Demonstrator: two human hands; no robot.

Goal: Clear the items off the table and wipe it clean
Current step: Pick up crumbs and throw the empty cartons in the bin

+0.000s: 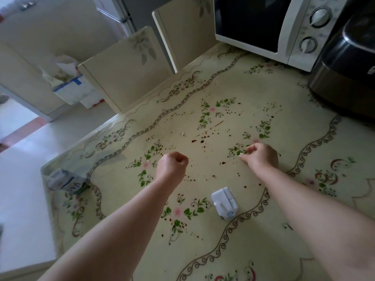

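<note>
A small carton is lying on its side at the counter's edge, far left of the white plastic gadget. The left hand is hovering up and left of the gadget, its fingers curled together into a fist; whether anything is inside cannot be told. Brown stains are dotting the counter beyond the gadget, a pale crumb among them. The right hand is reaching beyond and right of the gadget, its fingers pinching a small white scrap. A microwave and a dark appliance are standing far beyond the gadget, to its right.
</note>
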